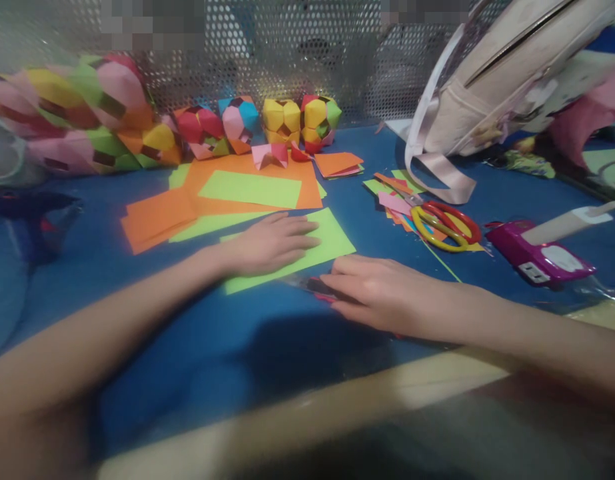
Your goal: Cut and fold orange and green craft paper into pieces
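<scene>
My left hand [274, 245] lies flat with its fingers stretched out on a lime green sheet of paper [332, 233]. Just right of it, my right hand [377, 290] is closed around a utility knife [320, 288] with a dark and red body. The pale blade is blurred and points left, close to the sheet's front edge; whether it touches the paper I cannot tell. Behind the left hand, a smaller green paper rectangle [252, 189] rests on a large orange sheet [310, 190]. Orange paper pieces [154, 217] are stacked to the left.
Folded paper balls [282, 121] line the back by a perforated metal panel [297, 53]. At right are scissors [450, 227] on paper scraps, a purple power adapter [542, 250] with a plug, and a pale bag [482, 93]. A dark blue glue gun [30, 217] is at left.
</scene>
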A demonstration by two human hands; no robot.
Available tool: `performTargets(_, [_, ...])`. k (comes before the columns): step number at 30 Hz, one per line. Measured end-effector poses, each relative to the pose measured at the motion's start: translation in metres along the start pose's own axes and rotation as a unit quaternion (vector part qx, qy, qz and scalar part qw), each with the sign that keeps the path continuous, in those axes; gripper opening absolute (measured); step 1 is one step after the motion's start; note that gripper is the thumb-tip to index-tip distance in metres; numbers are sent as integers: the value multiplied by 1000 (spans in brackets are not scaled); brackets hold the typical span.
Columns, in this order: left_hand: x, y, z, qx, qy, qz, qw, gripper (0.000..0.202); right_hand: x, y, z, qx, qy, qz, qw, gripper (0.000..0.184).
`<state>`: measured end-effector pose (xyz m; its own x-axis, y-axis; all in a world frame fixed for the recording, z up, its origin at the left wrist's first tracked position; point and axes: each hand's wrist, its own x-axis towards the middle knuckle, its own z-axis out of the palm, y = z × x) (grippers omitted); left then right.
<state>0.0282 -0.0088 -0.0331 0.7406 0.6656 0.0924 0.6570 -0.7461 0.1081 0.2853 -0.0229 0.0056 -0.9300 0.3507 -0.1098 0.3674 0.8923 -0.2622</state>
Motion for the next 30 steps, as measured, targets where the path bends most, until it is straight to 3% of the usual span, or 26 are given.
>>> performTargets(12, [1, 1, 2, 11, 10, 13, 1000, 58, 6, -5, -3, -28, -36, 5, 999, 24])
performTargets(23, [1, 1, 2, -7, -3, -1, 1000, 52, 10, -4, -3, -51, -12, -42, 998, 18])
performTargets(30, [1, 2, 1, -14, -13, -4, 1000, 52, 6, -7, -1, -55, 6, -30, 998, 16])
